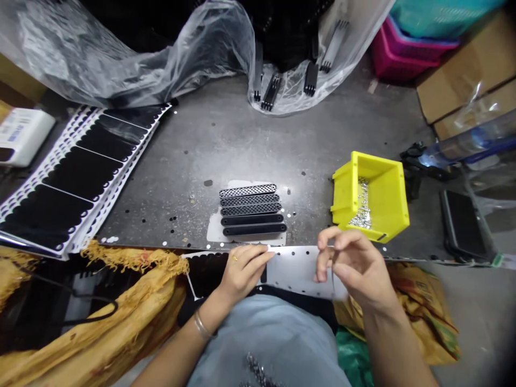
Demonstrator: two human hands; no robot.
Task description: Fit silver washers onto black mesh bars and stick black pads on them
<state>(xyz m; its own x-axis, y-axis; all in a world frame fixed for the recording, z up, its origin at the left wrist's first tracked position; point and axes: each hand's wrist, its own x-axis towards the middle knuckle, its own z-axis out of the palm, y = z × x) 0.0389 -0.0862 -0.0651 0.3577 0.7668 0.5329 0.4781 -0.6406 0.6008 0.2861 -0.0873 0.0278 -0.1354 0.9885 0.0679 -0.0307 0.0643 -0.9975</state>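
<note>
Touching white sheet (294, 269), black grilles (250, 210), yellow bin (390, 207) beyond

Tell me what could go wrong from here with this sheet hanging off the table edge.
1. The white sheet overhangs the table edge, pinned only by the left hand; it may slide into the lap if that hand lifts.
2. The right hand works close beside the yellow bin of small metal parts; a knock could spill them.
3. Whatever the right fingers pinch is too small to see and could easily drop.
</note>
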